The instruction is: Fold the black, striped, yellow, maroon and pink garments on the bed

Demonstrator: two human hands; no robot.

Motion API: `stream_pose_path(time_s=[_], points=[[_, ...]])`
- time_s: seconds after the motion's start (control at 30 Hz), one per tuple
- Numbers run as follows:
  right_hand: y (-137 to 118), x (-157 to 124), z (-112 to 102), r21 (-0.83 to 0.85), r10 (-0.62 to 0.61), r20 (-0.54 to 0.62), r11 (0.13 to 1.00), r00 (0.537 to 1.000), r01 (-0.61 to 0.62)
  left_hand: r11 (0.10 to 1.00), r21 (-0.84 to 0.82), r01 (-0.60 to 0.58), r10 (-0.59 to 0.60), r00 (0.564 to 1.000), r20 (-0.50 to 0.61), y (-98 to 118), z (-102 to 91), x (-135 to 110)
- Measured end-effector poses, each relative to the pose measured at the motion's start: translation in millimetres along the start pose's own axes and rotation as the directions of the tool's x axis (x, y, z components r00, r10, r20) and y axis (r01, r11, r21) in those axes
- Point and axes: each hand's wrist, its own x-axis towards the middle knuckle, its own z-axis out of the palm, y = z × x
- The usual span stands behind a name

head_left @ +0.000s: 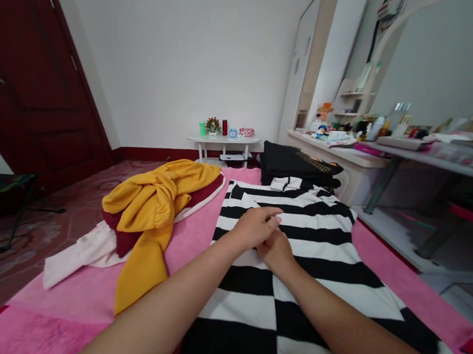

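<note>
- Pink bed [80, 300], striped shirt [318, 230] laid flat on it.
- Left hand [256, 225]: fingers pressed together, on shirt.
- Right hand [279, 252]: fingers hidden, can't tell.
- Yellow garment [151, 209] at 10 o'clock.

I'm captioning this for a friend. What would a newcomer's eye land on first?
The bold black-and-white striped fabric garment dominates, spread across the pink blanket at centre. On it the left hand lies over the right hand. Left of them, a mustard-yellow cloth garment is heaped on dark red and white clothes.
</note>
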Motion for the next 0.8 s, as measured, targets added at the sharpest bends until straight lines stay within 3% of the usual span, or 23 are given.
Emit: stream_pose_path(time_s=[0.07,0.17,0.3,0.43,0.5,0.57,0.6,0.67,0.8], points=[[0,3,0,-0.008,0.054,-0.005,0.999,0.999,-0.054,0.992,0.119,0.047,-0.045,0.999,-0.019,-31,8.3,16],[0,4,0,0.027,0.063,0.023,0.998,0.998,-0.064,0.951,0.285,0.117,-0.132,0.991,0.034,-62,15.9,18],[2,4,-3,0.052,0.023,0.052,0.998,0.998,-0.026,0.921,0.378,0.098,-0.148,0.983,0.105,-69,15.4,9],[23,28,-20,0.124,-0.007,0.210,0.992,0.978,-0.019,0.900,0.422,0.107,-0.157,0.984,0.085,-67,15.6,9],[48,53,-36,0.194,0.066,0.213,0.975,0.975,-0.108,0.886,0.454,0.095,-0.141,0.988,0.067,-68,17.5,10],[83,83,-55,0.151,0.186,0.074,0.969,0.980,-0.195,0.875,0.480,0.069,-0.110,0.992,0.057,-70,19.3,10],[103,97,-66,0.052,0.226,-0.019,0.973,0.974,-0.224,0.871,0.487,0.061,-0.099,0.994,0.053,-70,19.9,10],[143,120,-86,-0.166,0.350,-0.175,0.911,0.920,-0.378,0.871,0.488,0.058,-0.091,0.995,0.044,-70,20.5,9],[205,138,-106,-0.223,0.534,-0.188,0.794,0.824,-0.565,0.873,0.484,0.064,-0.080,0.997,0.013,-68,20.7,7]])
